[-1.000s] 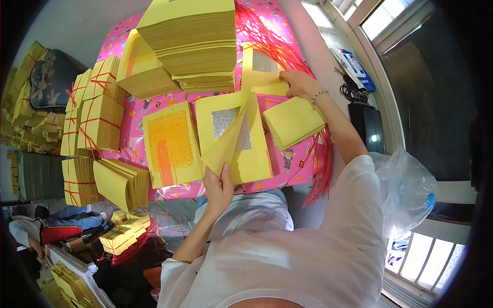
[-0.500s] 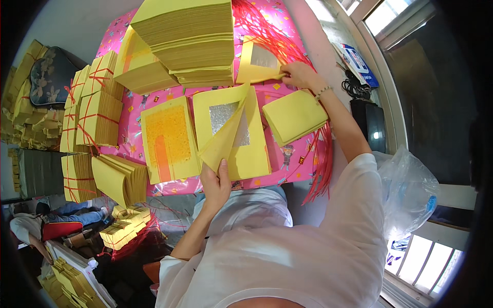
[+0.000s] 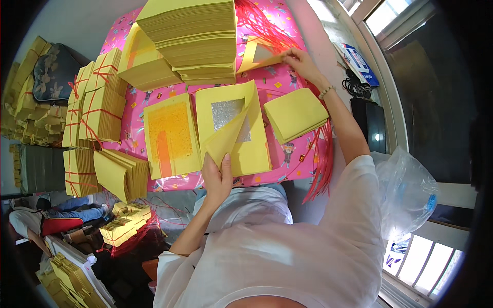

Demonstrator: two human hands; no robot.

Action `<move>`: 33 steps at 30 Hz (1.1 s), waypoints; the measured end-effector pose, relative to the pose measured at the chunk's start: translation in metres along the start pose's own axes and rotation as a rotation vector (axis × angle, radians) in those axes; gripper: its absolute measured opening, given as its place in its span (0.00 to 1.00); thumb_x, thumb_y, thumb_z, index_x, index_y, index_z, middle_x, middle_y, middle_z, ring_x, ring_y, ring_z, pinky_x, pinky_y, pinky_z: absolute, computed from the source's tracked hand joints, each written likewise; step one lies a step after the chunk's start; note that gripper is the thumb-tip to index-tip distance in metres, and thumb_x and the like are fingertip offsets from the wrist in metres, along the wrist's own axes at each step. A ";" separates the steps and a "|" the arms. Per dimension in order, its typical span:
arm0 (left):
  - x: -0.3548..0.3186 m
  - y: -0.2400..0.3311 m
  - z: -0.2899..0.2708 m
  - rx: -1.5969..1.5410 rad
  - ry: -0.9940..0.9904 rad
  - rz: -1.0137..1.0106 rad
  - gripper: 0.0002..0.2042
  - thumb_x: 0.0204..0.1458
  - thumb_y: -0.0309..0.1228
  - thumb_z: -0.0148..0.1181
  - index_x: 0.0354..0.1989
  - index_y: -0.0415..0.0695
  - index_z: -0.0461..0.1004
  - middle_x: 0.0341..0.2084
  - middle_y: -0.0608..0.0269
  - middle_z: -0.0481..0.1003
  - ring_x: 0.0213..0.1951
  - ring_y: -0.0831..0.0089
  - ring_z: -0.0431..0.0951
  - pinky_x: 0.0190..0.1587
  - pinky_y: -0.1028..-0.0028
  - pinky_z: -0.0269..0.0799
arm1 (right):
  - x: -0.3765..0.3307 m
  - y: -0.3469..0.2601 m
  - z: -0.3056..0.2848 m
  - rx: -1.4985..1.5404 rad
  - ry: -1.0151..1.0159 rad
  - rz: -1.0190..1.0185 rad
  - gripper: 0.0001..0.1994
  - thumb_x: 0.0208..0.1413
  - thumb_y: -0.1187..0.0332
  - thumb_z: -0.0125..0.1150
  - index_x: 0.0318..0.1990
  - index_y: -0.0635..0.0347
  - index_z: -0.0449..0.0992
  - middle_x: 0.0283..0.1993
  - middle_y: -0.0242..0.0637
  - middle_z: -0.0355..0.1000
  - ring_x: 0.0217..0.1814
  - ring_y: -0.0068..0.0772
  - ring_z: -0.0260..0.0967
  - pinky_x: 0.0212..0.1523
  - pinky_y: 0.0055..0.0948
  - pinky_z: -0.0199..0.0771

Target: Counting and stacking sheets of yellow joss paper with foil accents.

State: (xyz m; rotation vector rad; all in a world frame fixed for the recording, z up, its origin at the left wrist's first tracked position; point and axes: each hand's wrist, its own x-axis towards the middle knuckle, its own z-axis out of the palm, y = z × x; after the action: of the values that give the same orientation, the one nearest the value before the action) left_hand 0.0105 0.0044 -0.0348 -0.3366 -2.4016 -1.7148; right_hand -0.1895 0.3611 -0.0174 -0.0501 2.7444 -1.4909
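Nearest the body, the left hand (image 3: pixel 216 177) pinches the lower corner of a yellow sheet (image 3: pixel 229 134) between thumb and fingers, holding it curled up off the stack with the silver foil square (image 3: pixel 227 113) on the pink patterned worktop (image 3: pixel 292 159). Left of that lies a stack with an orange printed panel (image 3: pixel 170 134), and right of it a small plain yellow pile (image 3: pixel 296 114). Farther off, the right hand (image 3: pixel 302 62) has reached deeper than a second ago and now grips the edge of a single foil-centred sheet (image 3: pixel 258 55) beside the tall yellow stacks (image 3: pixel 192 36), among loose red strings (image 3: pixel 262 23). That sheet has lifted slightly, so it looks freshly picked up.
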 end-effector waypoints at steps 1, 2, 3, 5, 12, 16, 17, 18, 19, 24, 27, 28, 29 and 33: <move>0.000 0.001 0.000 0.003 0.003 0.000 0.11 0.59 0.29 0.49 0.45 0.33 0.67 0.33 0.49 0.72 0.34 0.58 0.74 0.36 0.66 0.68 | 0.003 -0.002 0.001 0.154 0.086 0.004 0.07 0.59 0.69 0.54 0.41 0.62 0.73 0.33 0.30 0.72 0.32 0.17 0.69 0.32 0.17 0.70; 0.000 0.002 0.000 -0.019 -0.009 -0.034 0.12 0.59 0.29 0.49 0.45 0.33 0.67 0.33 0.49 0.72 0.33 0.58 0.73 0.36 0.66 0.68 | 0.003 -0.004 0.002 0.309 0.172 0.008 0.08 0.59 0.66 0.56 0.39 0.62 0.74 0.35 0.30 0.72 0.34 0.18 0.70 0.36 0.17 0.73; 0.001 0.004 0.000 -0.041 -0.022 -0.069 0.12 0.59 0.29 0.49 0.45 0.33 0.67 0.33 0.49 0.71 0.33 0.58 0.73 0.36 0.66 0.67 | 0.002 -0.005 -0.001 0.311 0.172 0.007 0.08 0.59 0.66 0.56 0.39 0.62 0.74 0.35 0.30 0.72 0.34 0.18 0.70 0.36 0.17 0.73; 0.002 0.005 -0.004 -0.064 -0.039 -0.119 0.11 0.58 0.28 0.49 0.44 0.33 0.68 0.32 0.49 0.71 0.33 0.56 0.72 0.37 0.66 0.67 | 0.000 -0.028 -0.002 0.395 0.317 0.018 0.10 0.60 0.63 0.55 0.38 0.62 0.74 0.34 0.32 0.72 0.36 0.21 0.72 0.37 0.20 0.75; 0.013 0.033 -0.008 0.251 -0.264 0.141 0.18 0.40 0.18 0.56 0.44 0.41 0.72 0.37 0.54 0.71 0.42 0.53 0.68 0.43 0.61 0.66 | -0.043 -0.070 0.016 0.407 0.582 -0.222 0.11 0.60 0.65 0.55 0.37 0.65 0.73 0.33 0.34 0.73 0.36 0.22 0.72 0.38 0.20 0.74; 0.007 0.033 -0.006 0.386 -0.261 0.226 0.22 0.35 0.18 0.57 0.44 0.43 0.72 0.39 0.56 0.71 0.43 0.55 0.69 0.44 0.61 0.66 | -0.107 -0.124 0.052 0.437 0.466 -0.300 0.08 0.60 0.69 0.53 0.35 0.67 0.72 0.33 0.32 0.71 0.34 0.19 0.69 0.36 0.20 0.69; 0.006 0.033 -0.006 0.397 -0.252 0.249 0.22 0.35 0.18 0.58 0.44 0.43 0.73 0.39 0.56 0.71 0.43 0.55 0.69 0.44 0.61 0.66 | -0.125 -0.129 0.061 0.398 0.409 -0.313 0.07 0.60 0.70 0.54 0.36 0.66 0.72 0.33 0.32 0.70 0.34 0.18 0.67 0.35 0.20 0.67; 0.004 0.032 -0.006 0.413 -0.241 0.269 0.22 0.35 0.18 0.59 0.44 0.44 0.73 0.39 0.56 0.71 0.43 0.55 0.69 0.44 0.61 0.66 | -0.140 -0.133 0.071 0.364 0.348 -0.327 0.06 0.60 0.71 0.54 0.36 0.66 0.72 0.32 0.31 0.69 0.33 0.18 0.66 0.34 0.20 0.66; 0.002 0.031 -0.006 0.415 -0.241 0.262 0.22 0.35 0.18 0.59 0.44 0.44 0.73 0.39 0.56 0.71 0.43 0.55 0.69 0.44 0.61 0.66 | -0.156 -0.138 0.079 0.366 0.343 -0.323 0.06 0.60 0.71 0.54 0.36 0.66 0.72 0.32 0.31 0.69 0.33 0.18 0.66 0.34 0.20 0.66; -0.006 0.016 0.001 0.432 -0.156 0.319 0.22 0.35 0.19 0.60 0.44 0.44 0.74 0.40 0.57 0.71 0.43 0.55 0.69 0.44 0.61 0.65 | -0.203 -0.140 0.098 0.014 -0.156 -0.385 0.05 0.54 0.77 0.58 0.38 0.63 0.73 0.39 0.37 0.69 0.39 0.26 0.68 0.39 0.23 0.69; -0.004 0.019 0.000 0.430 -0.165 0.319 0.21 0.37 0.20 0.61 0.44 0.44 0.74 0.41 0.57 0.71 0.45 0.55 0.68 0.44 0.60 0.65 | -0.214 -0.134 0.098 -0.060 -0.166 -0.374 0.10 0.49 0.72 0.64 0.39 0.63 0.74 0.38 0.36 0.70 0.38 0.29 0.68 0.38 0.26 0.69; -0.003 0.019 0.001 0.417 -0.161 0.343 0.20 0.37 0.21 0.62 0.44 0.44 0.74 0.41 0.57 0.71 0.46 0.55 0.68 0.43 0.60 0.65 | -0.216 -0.134 0.097 -0.100 -0.165 -0.371 0.13 0.47 0.70 0.67 0.40 0.62 0.74 0.38 0.36 0.71 0.37 0.30 0.69 0.38 0.27 0.70; -0.003 0.018 0.001 0.417 -0.163 0.337 0.20 0.37 0.21 0.62 0.44 0.44 0.74 0.41 0.57 0.71 0.46 0.55 0.68 0.43 0.60 0.65 | -0.217 -0.135 0.096 -0.099 -0.170 -0.368 0.13 0.47 0.70 0.67 0.40 0.62 0.74 0.38 0.36 0.71 0.37 0.30 0.69 0.38 0.27 0.70; -0.004 0.017 0.001 0.433 -0.158 0.359 0.20 0.37 0.21 0.62 0.44 0.45 0.75 0.42 0.57 0.71 0.47 0.55 0.68 0.43 0.61 0.65 | -0.217 -0.140 0.094 -0.127 -0.174 -0.306 0.17 0.43 0.65 0.71 0.39 0.62 0.75 0.37 0.35 0.71 0.36 0.30 0.68 0.37 0.27 0.69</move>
State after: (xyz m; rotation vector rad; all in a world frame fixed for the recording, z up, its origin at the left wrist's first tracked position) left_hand 0.0194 0.0103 -0.0206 -0.7992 -2.5376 -1.0224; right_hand 0.0331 0.2142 0.0491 -0.5968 2.7768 -1.2890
